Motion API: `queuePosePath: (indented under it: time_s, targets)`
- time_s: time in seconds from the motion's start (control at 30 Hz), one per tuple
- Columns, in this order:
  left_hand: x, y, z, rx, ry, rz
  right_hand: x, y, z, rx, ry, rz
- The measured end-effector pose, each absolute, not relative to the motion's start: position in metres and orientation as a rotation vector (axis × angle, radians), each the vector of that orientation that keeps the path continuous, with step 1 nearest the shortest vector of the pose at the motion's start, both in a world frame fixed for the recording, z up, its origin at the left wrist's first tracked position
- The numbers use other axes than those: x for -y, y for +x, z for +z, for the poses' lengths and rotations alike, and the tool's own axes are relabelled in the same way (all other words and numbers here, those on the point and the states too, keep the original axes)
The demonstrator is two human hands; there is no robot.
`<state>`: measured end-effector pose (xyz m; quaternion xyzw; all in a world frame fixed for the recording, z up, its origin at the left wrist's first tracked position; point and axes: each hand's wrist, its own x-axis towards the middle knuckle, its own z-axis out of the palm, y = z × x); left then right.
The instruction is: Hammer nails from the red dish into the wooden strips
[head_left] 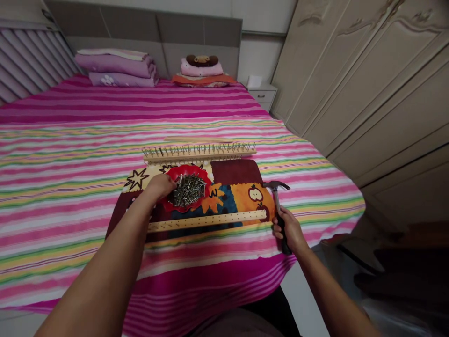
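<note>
Steady the red bowl [182, 170] of nails [190, 190] at its left rim with the left hand [162, 187] (cannot tell if pinching), keeping the hammer [278, 202] clear in curled fingers of the right hand [291, 229].

Bowl [188, 169]: red, wavy-rimmed, open side up | Nails [189, 191]: silvery, loosely heaped in bowl | Wooden strip [206, 220]: pale, dark-dotted, crosswise, near side of bowl | Hammer [277, 197]: claw head foremost, black grip, beside strip's right end

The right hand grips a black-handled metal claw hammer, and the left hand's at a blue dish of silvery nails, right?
Not blue: the head view shows the left hand at a red scalloped dish of silvery nails. The right hand does grip the hammer.
</note>
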<state>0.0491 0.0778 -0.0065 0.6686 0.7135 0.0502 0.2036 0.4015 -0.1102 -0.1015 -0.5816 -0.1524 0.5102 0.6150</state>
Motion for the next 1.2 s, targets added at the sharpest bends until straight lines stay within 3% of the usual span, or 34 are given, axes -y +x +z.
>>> queuePosePath:
  time_s: [0.13,0.43,0.8,1.2]
  targets:
    - [-0.058,0.037,0.005,-1.663,1.399,0.526,0.110,0.402,-0.102,0.341,-1.339,1.169]
    - [-0.034,0.031,0.010,-1.466,1.183,0.627,0.110,0.402,-0.104,0.366,-1.347,1.159]
    - [-0.035,0.050,-0.007,-1.624,1.191,0.697,0.111,0.400,-0.101,0.380,-1.352,1.162]
    - [0.007,0.049,0.015,-1.474,1.096,1.018,0.110,0.402,-0.104,0.384,-1.346,1.162]
